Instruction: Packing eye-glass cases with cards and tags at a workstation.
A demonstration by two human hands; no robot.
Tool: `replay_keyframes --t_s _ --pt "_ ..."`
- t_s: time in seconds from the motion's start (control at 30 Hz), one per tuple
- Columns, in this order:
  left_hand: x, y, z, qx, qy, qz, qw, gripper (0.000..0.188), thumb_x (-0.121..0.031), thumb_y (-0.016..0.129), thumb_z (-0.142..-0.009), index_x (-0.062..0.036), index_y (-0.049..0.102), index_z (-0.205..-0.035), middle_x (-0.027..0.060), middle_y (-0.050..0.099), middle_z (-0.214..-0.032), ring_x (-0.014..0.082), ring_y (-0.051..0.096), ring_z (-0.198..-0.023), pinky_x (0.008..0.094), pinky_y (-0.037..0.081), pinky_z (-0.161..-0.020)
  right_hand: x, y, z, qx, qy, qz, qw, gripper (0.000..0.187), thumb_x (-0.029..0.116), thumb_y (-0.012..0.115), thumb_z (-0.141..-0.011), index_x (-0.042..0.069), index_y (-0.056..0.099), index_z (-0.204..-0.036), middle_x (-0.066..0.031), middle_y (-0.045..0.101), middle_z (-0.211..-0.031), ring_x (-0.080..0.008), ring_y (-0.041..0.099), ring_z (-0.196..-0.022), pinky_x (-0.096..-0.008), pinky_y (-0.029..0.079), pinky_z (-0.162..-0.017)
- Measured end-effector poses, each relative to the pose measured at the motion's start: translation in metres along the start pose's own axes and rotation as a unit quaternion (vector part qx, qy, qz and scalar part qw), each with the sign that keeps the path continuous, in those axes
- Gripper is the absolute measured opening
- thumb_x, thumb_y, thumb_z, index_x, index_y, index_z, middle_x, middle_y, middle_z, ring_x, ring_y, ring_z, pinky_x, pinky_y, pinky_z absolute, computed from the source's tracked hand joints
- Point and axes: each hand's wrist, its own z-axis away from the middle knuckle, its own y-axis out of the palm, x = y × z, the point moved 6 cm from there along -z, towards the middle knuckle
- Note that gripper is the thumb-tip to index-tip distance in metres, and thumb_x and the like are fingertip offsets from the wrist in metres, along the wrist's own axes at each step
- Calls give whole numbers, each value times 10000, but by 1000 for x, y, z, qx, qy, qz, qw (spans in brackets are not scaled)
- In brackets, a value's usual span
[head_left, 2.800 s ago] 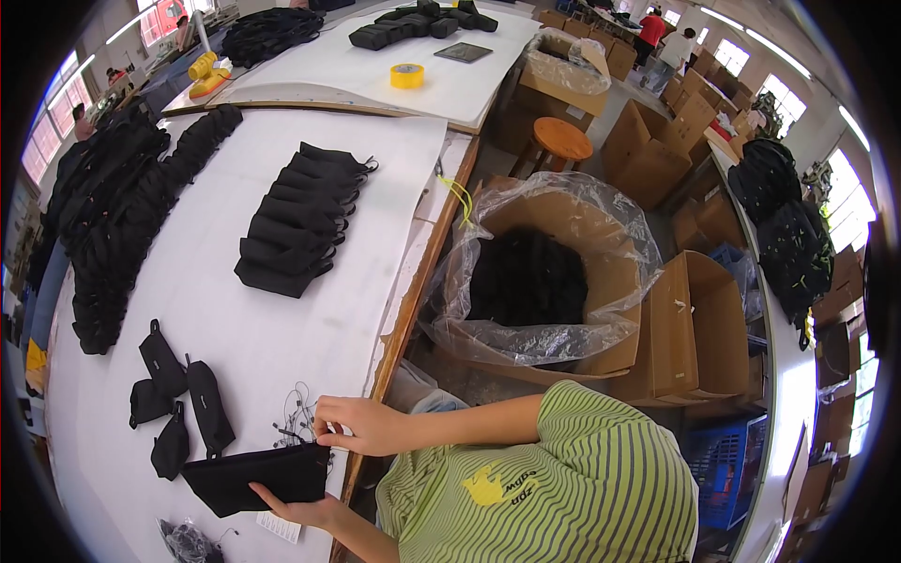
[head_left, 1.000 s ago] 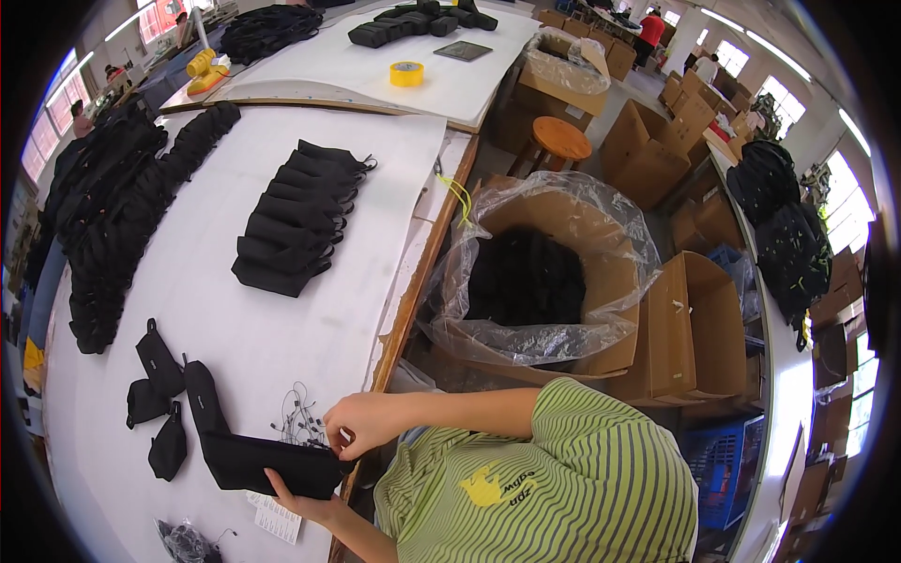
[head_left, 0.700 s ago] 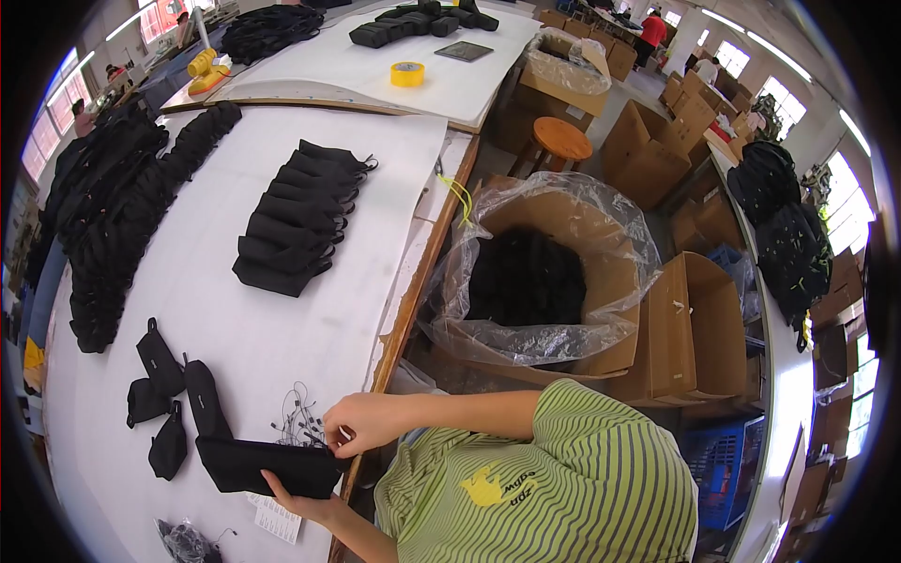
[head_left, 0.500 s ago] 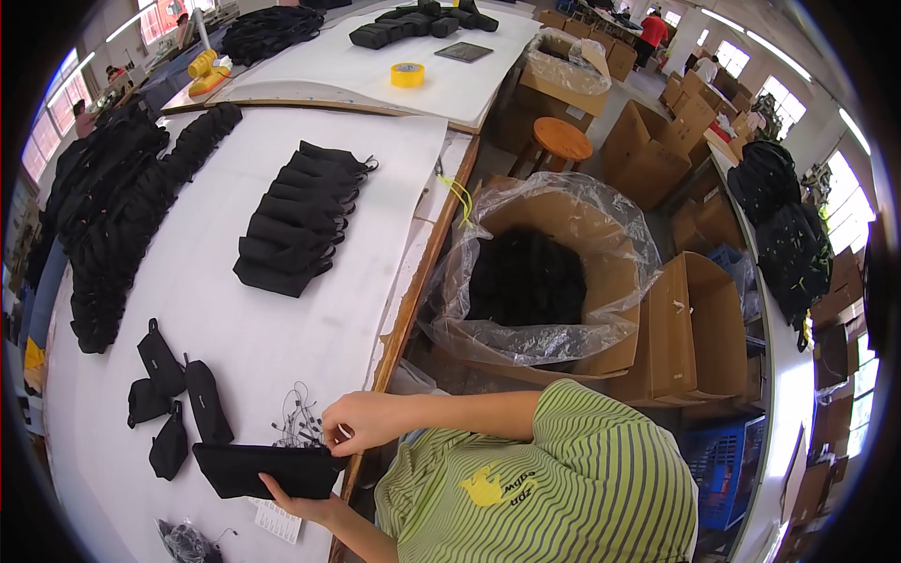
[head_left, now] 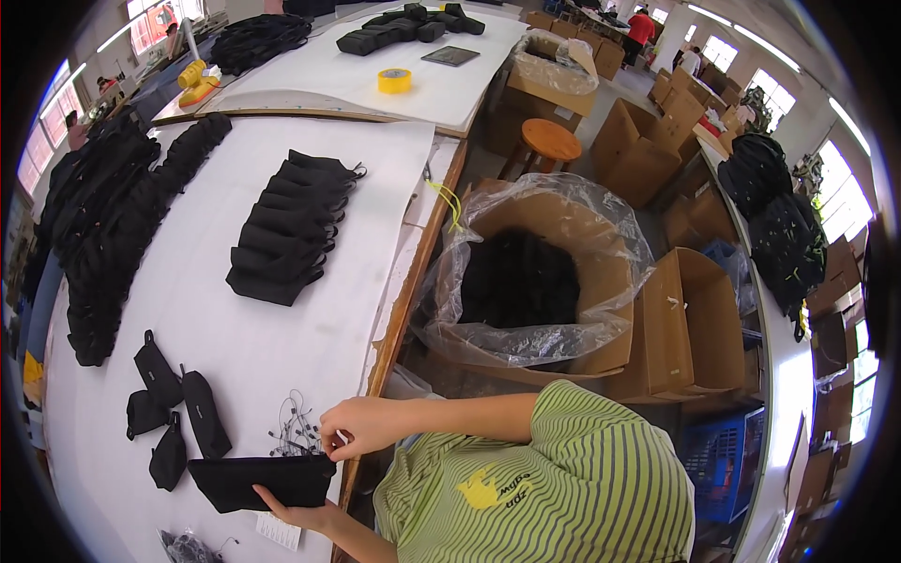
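Observation:
My left hand [head_left: 293,509] holds a black fabric pouch [head_left: 253,480] from below, its fingers against the near face. The pouch is wide, with a straight top edge, and is held just over the white-covered table. At the pouch's upper right corner, my right hand [head_left: 358,427] is closed in a pinch; what lies between its fingertips is too small to make out. Beside that corner is a loose heap of thin cords with small dark ends [head_left: 296,432]. Several small black pouches [head_left: 205,413] lie on the table beyond the held one.
A row of overlapping black pouches [head_left: 293,230] lies mid-table, with a long black pile [head_left: 108,253] at left. Right of the table edge stands a plastic-lined carton [head_left: 601,328] holding black items. Farther back are yellow tape [head_left: 394,82] and a wooden stool [head_left: 551,139].
The whole view has shifted slightly. The pouch sits a little lower in the picture, still in my left hand, and my right hand keeps its pinch at the same corner.

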Motion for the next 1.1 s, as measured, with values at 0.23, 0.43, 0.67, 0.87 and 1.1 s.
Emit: replay_keyframes --t_s 0.23,0.43,0.67,0.87,1.1 --pt "1 -1 -1 2 -16 8 1000 502 -350 619 -867 23 546 -1195 128 576 -1120 247 603 -931 368 522 -810 3 0 1 4 -19 24 1000 165 227 640 -800 65 662 -823 -43 589 -816 -183 599 -701 -315 473 -642" --pt "16 -5 -10 49 -77 48 995 511 -356 644 -861 18 535 -1192 129 587 -1088 249 608 -934 375 534 -803 3 -7 2 -52 -35 4 998 121 182 628 -811 64 629 -838 -43 569 -792 -187 579 -666 -320 461 -625" --pt "24 3 -7 98 -94 50 990 503 -328 656 -859 16 515 -1199 133 588 -1079 252 606 -939 389 542 -785 0 -15 2 -104 -25 -1 994 105 160 623 -823 62 603 -856 -43 556 -789 -185 564 -660 -318 454 -621" --pt "26 5 -7 101 -112 70 986 509 -337 645 -867 12 508 -1210 135 587 -1078 262 603 -948 406 540 -794 3 -17 3 -108 -23 -9 994 100 153 618 -834 58 601 -860 -52 548 -828 -185 566 -671 -317 457 -631" --pt "25 -14 -24 148 -120 107 976 464 -366 641 -866 3 570 -1138 155 617 -1078 301 609 -972 472 507 -874 14 -12 -1 -102 -56 -32 993 98 140 636 -834 58 626 -888 -54 562 -857 -182 577 -741 -301 477 -657"
